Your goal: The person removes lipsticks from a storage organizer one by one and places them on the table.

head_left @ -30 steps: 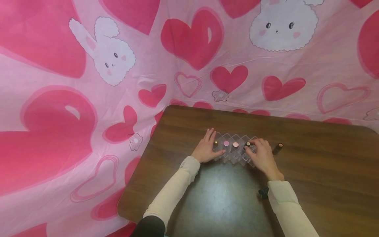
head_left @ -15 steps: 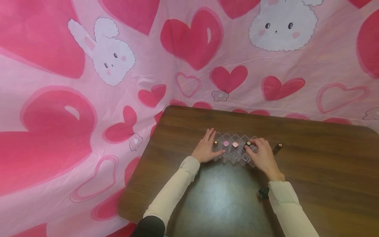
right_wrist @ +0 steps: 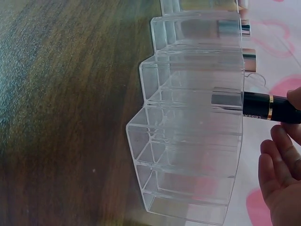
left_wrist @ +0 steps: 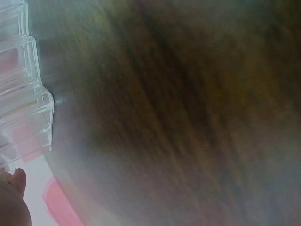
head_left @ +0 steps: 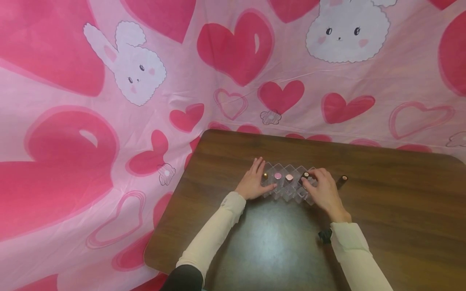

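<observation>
A clear multi-compartment lipstick organizer (head_left: 289, 192) stands on the table between my hands. My right hand (head_left: 324, 192) pinches a black lipstick tube with a gold band (right_wrist: 256, 106) between thumb and fingers. The tube's lower end is inside a compartment, while its upper part sticks out of the opening. My left hand (head_left: 252, 182) rests at the organizer's left end, fingers extended along the side and thumb straight along the front. Three other lipsticks stand in the same row: a gold-topped one (head_left: 265, 176), a purple-topped one (head_left: 278, 176) and a pink-topped one (head_left: 289, 178).
A dark tube (head_left: 342, 182) stands on the wooden table (head_left: 400, 210), just right of my right hand. Beside the right cuff is a small black object (head_left: 325, 236). A pink curtain with hearts and rabbits (head_left: 233, 64) hangs behind the table and along its left.
The black lipstick and my right fingers have shifted very slightly toward the back and right, with the tube's top a little higher. My left hand and the organizer stay in place.
</observation>
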Motion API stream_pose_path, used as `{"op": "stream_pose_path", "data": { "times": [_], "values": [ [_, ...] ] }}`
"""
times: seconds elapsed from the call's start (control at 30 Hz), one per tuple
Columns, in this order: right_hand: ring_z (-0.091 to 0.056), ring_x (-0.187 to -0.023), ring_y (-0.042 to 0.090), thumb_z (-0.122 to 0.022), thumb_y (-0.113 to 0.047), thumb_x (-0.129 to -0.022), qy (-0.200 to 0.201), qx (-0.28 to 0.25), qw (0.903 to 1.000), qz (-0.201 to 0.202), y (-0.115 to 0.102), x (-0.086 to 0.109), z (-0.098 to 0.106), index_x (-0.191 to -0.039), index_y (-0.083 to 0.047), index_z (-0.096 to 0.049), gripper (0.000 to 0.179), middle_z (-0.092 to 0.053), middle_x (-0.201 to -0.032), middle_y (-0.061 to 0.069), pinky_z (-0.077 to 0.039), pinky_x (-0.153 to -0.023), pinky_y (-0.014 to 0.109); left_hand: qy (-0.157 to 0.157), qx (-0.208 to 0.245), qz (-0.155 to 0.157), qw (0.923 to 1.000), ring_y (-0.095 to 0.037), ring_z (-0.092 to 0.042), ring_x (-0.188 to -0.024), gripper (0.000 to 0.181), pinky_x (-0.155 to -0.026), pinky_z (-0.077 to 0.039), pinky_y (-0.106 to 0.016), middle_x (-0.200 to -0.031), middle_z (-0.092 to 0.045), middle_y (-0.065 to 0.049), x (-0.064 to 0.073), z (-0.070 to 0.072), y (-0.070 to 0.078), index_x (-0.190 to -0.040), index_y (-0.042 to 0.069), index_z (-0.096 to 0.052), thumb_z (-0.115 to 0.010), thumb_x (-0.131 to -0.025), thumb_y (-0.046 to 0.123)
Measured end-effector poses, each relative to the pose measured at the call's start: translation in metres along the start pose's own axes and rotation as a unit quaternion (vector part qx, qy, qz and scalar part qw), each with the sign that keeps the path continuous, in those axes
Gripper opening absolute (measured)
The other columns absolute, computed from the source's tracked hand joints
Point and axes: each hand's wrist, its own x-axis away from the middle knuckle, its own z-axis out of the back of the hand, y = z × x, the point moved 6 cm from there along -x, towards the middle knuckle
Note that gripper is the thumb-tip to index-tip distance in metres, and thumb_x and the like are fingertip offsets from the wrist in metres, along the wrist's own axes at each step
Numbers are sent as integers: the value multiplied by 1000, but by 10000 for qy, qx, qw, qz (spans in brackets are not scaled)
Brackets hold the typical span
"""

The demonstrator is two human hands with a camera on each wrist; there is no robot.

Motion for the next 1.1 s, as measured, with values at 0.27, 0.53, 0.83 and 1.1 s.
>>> {"op": "stream_pose_path", "data": {
  "times": [0.27,0.53,0.83,1.1],
  "values": [
    [-49,-90,28,-62,-23,-83,130,-8,9999,109,0,1,3,-102,-1,-59,29,-54,-97,13,-41,-78,47,57,-1,-66,10000,-14,3,-140,100,-105,-27,-48,-152,1,4,0,2,0,-145,13,-11,-36,-72,78],
    [-48,-87,27,-64,-21,-81,317,3,9992,261,-3,-1,6,-99,1,-59,28,-54,-94,14,-40,-75,45,31,12,-34,10000,-13,4,-139,100,-105,-26,-47,-152,3,6,-1,1,0,-145,14,-10,-37,-72,78],
    [-48,-88,29,-63,-21,-82,269,17,9994,204,-4,-1,10,-99,1,-59,29,-54,-95,15,-40,-77,47,82,-44,-81,9999,-15,1,-140,101,-104,-29,-48,-152,1,4,-1,2,1,-144,12,-12,-35,-72,79],
    [-48,-91,30,-61,-24,-84,126,32,9999,17,-3,0,12,-105,0,-58,32,-54,-99,14,-41,-79,49,49,-22,-48,10000,-15,2,-140,101,-105,-27,-48,-152,1,4,0,2,0,-145,13,-11,-36,-72,78]
  ]
}}
